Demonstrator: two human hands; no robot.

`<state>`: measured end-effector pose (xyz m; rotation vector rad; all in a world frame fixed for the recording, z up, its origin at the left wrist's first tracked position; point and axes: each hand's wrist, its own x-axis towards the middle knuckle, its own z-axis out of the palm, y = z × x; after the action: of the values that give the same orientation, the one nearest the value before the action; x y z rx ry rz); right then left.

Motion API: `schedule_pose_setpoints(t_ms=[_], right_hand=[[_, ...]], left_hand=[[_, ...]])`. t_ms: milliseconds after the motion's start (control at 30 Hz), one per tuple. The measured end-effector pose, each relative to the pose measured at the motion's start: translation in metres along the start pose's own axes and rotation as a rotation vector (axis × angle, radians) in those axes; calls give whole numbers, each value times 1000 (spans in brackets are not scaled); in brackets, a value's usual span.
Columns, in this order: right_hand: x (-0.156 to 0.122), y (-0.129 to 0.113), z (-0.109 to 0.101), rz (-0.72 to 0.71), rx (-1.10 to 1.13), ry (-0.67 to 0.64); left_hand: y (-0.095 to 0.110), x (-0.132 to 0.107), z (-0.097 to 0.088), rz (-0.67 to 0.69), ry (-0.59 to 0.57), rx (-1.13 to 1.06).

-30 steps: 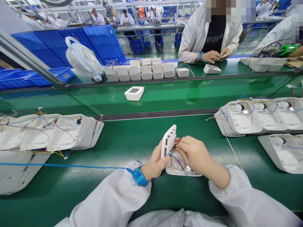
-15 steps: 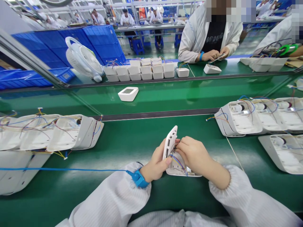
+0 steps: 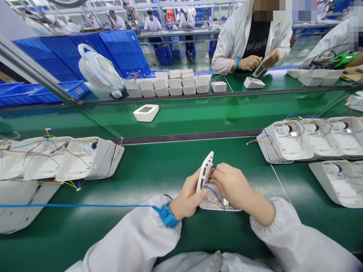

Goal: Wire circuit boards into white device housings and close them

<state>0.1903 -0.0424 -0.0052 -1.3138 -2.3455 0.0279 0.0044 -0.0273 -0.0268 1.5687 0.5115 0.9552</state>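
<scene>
My left hand (image 3: 190, 194) grips a white plastic cover panel (image 3: 205, 170), tilted nearly upright with its slotted edge facing left. Behind the panel, the fingers of my right hand (image 3: 231, 183) are pinched together among thin coloured wires (image 3: 214, 192). What exactly those fingertips hold is hidden. Under both hands a white plastic housing (image 3: 210, 205) lies open side up on the green bench, and the wires run between it and the panel. A blue wrist strap (image 3: 167, 216) with a cord circles my left wrist.
White housings with wires (image 3: 76, 158) are stacked at left, and more housings (image 3: 292, 141) stand at right. A closed white unit (image 3: 146, 113) lies on the green belt (image 3: 193, 109) ahead. Across it are a fan (image 3: 99, 71), blue crates (image 3: 121, 49) and a co-worker (image 3: 255, 45) handling a panel.
The closed white unit has slid left along the belt. My left hand and the panel have shifted slightly right; my right hand stays at the wires. The co-worker's panel has been tilted up.
</scene>
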Motion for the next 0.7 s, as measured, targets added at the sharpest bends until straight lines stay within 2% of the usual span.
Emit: schedule_pose_setpoints(t_ms=[100, 200, 267, 333, 400, 500, 700], right_hand=[[0, -1, 5, 18, -18, 2], [2, -2, 3, 67, 9, -24], [3, 0, -6, 135, 85, -58], [3, 2, -22, 203, 253, -108], [3, 3, -39, 186, 487, -225], [2, 3, -55, 61, 716, -411], [6, 11, -52, 92, 790, -412]], left_hand=[[0, 1, -1, -16, -13, 24], [-1, 3, -3, -32, -33, -44], [-2, 4, -3, -40, -34, -109], [-3, 3, -3, -55, -15, -168], [-2, 3, -2, -78, 3, -218], [-1, 2, 0, -104, 7, -256], [-3, 2, -2, -61, -5, -229]])
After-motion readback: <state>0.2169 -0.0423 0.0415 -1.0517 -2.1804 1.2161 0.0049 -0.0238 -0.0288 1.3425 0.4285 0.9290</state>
